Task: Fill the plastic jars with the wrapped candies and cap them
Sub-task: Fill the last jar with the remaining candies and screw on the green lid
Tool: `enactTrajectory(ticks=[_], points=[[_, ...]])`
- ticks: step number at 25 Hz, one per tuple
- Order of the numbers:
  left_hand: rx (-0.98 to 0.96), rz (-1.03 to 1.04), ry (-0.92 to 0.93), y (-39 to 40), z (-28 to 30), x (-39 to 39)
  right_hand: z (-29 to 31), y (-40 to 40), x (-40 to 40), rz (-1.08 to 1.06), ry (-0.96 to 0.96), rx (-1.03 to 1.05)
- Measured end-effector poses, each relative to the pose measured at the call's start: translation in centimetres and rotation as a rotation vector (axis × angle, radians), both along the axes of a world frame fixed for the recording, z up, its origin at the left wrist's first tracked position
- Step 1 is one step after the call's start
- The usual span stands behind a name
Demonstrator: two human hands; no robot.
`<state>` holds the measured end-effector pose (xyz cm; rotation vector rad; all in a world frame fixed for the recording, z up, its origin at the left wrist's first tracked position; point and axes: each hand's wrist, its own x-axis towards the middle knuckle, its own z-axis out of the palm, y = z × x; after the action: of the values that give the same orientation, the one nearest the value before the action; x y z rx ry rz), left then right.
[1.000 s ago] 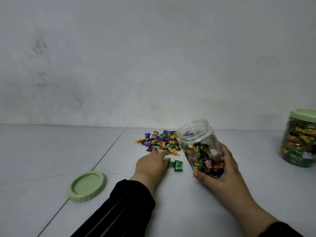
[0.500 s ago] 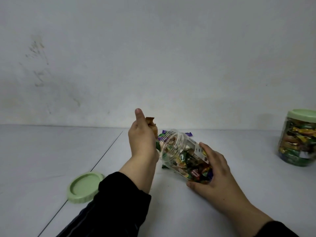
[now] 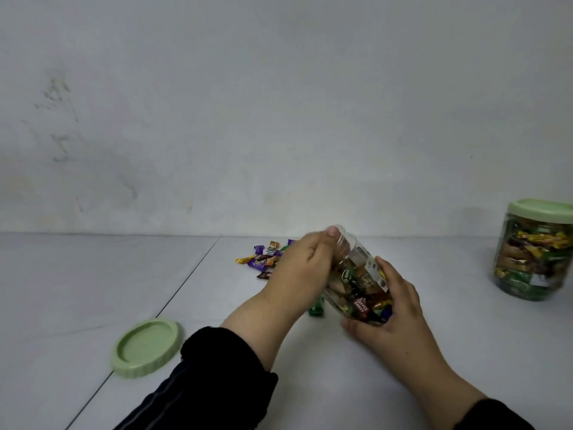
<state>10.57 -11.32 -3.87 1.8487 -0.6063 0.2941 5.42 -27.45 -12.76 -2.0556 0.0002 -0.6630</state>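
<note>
A pale desk (image 3: 93, 290) is carrying it all: the right hand (image 3: 392, 308) is gripping the open jar (image 3: 356, 283), tilting its mouth to meet the left hand (image 3: 305, 268), whose fingers are cupping over it, contents hidden; loose candies (image 3: 263, 259) are lying just behind the jar, lid (image 3: 147, 347) waiting well left

One head-worn wide-angle view looks forward and down across the table (image 3: 93, 290) toward its far edge and the wall (image 3: 279, 103), close above the hands.
</note>
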Motion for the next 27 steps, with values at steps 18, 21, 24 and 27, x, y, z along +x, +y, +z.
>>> enactTrajectory(ticks=[18,21,24,27], points=[[1.065,0.221,0.029,-0.4,-9.1,10.1,0.2,-0.8,0.6,-0.091,-0.023,0.128],[0.999,0.269,-0.088,-0.3,-8.9,9.6,0.1,-0.9,0.7,-0.091,-0.024,0.118],[0.941,0.314,-0.068,-0.1,-8.4,8.7,0.1,-0.8,0.7,-0.08,-0.023,0.098],[0.626,0.425,0.01,0.7,-7.3,7.3,-0.1,-0.7,0.6,-0.055,-0.027,0.05]])
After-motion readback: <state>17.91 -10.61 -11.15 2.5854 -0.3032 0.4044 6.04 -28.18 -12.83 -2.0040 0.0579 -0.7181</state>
